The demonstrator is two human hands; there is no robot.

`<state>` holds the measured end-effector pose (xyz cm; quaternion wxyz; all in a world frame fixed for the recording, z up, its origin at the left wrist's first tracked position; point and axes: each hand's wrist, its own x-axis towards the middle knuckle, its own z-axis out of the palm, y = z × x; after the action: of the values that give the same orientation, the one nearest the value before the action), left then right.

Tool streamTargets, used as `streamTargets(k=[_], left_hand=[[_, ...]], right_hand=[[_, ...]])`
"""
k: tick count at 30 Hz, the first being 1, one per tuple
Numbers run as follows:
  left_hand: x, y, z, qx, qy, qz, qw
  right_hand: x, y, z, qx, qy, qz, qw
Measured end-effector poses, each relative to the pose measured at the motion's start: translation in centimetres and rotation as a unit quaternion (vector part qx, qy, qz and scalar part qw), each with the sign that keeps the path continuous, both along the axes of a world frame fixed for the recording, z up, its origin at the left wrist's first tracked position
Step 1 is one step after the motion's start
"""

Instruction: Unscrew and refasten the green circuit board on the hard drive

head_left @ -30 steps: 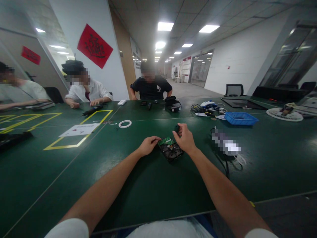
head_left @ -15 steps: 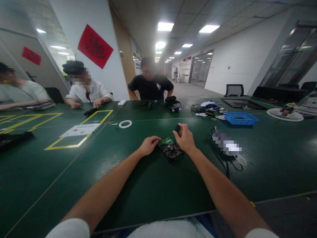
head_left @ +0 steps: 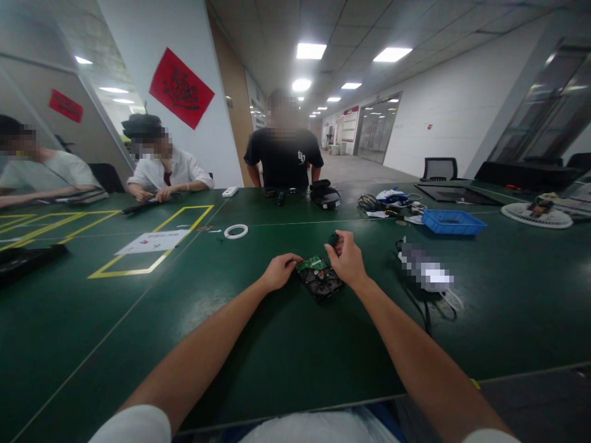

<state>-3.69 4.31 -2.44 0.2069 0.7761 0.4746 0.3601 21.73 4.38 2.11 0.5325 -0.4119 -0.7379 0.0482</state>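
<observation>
Holding a dark tool (head_left: 333,238), the right hand (head_left: 348,259) is beside the drive (head_left: 320,283) on the table (head_left: 277,357); the left hand (head_left: 279,272) touches its corner, pinch unclear. Loosely braced, the drive might skid under pressure, scratching its board (head_left: 311,265).

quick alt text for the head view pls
A person's left hand is at the corner of a hard drive on a green table; the right hand holds a small dark object. Three people are across the table.
</observation>
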Motion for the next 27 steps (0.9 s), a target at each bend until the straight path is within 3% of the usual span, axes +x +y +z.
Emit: streamTargets(k=[16, 27], left_hand=[[0.0, -0.3, 0.2, -0.006, -0.005, -0.006, 1.000], [-0.1, -0.1, 0.0, -0.007, -0.006, -0.005, 1.000]], right_hand=[[-0.4, -0.9, 0.8, 0.028, 0.013, 0.008, 0.999], [-0.2, -1.2, 1.1, 0.059, -0.041, -0.024, 0.997]])
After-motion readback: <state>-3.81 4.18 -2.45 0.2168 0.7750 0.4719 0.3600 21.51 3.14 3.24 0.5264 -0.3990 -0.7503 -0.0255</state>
